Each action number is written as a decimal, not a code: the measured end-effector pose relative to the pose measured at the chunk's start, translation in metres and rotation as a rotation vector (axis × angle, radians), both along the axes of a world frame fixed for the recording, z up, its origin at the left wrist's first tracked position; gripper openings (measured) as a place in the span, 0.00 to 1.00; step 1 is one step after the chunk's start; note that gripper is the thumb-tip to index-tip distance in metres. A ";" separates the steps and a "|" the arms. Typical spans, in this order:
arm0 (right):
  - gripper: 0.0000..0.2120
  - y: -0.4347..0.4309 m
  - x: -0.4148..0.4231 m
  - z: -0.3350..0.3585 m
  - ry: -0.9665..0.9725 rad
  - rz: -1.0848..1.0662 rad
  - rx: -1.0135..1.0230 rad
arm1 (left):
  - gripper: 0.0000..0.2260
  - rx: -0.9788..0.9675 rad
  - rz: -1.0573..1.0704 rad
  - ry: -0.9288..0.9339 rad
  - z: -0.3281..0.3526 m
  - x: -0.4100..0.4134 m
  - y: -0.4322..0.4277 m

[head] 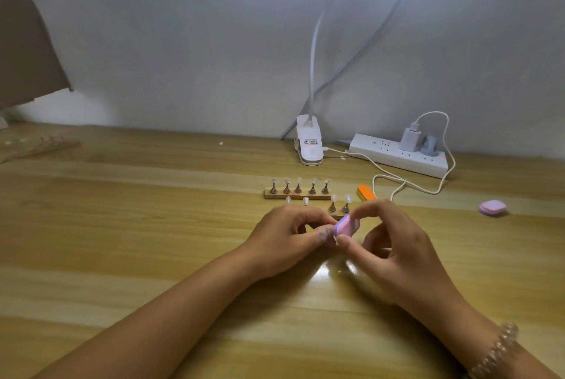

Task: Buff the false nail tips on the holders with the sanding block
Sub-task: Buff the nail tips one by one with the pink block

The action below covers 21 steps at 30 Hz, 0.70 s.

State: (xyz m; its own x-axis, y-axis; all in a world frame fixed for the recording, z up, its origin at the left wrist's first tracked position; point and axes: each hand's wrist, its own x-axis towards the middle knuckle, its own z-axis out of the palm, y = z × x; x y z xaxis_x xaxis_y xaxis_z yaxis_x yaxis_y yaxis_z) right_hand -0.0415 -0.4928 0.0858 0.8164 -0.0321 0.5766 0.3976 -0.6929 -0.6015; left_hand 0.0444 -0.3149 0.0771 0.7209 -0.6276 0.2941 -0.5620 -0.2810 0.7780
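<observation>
buffing step: in hand now, by my read. the block is held up against sth at the left fingertips.
bracelet (pixel 495 351): beads on the right wrist, nearest the cam.
table (pixel 153 256): wood, w/ a glare patch under the hands.
right hand (pixel 394 244): pinches the block btwn thumb and forefinger, other fingers loosely bent.
block (pixel 345 225): pink w/ a lilac edge, off the table, tilted, btwn the two hands.
left hand (pixel 293 235): fingers curled, thumb tip at the block's left end. prob steadying a tip or holder, but what it grips is hidden, so can't tell.
near holders (pixel 332 208): two, w/ clear tips, just beyond the block. two more tips (pixel 288 199) peek over the left knuckles.
far rack (pixel 293 195): five holders w/ tips in a row, no hand on them.
orange block (pixel 365 192): lies just right of the far rack.
spare pink block (pixel 492 207): well apart, far right.
lamp clamp (pixel 308 146): at the table's back edge, by the wall.
power strip (pixel 397 155): beside the clamp, charger plugged in, cable looping fwd.
progress: tips too small to tell which are done.
next move: calls for short, light strokes across the tip w/ the left hand bracing it, then on to a neighbour.
</observation>
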 end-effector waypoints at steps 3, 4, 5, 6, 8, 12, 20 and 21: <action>0.14 0.000 0.000 0.002 -0.016 -0.012 -0.034 | 0.07 0.014 -0.021 -0.015 0.000 -0.002 0.000; 0.15 0.001 -0.002 0.002 -0.022 0.019 -0.053 | 0.07 0.016 -0.023 -0.019 0.000 -0.002 0.001; 0.14 0.003 -0.003 0.002 -0.013 0.046 -0.054 | 0.08 0.018 -0.021 -0.022 0.001 -0.003 0.001; 0.14 0.003 -0.002 0.002 0.005 0.047 -0.039 | 0.08 0.021 -0.018 -0.024 0.002 -0.003 0.001; 0.12 -0.001 0.001 0.002 0.022 -0.021 -0.005 | 0.08 0.011 -0.017 -0.004 0.003 -0.004 0.001; 0.11 -0.006 0.000 0.002 0.013 -0.074 0.083 | 0.06 -0.037 -0.005 0.029 0.004 -0.008 0.000; 0.09 -0.005 0.000 0.001 0.056 -0.059 0.077 | 0.08 0.029 0.021 -0.052 0.005 -0.010 0.000; 0.09 -0.006 0.000 0.002 0.039 -0.069 0.099 | 0.08 0.030 0.023 -0.048 0.005 -0.010 -0.001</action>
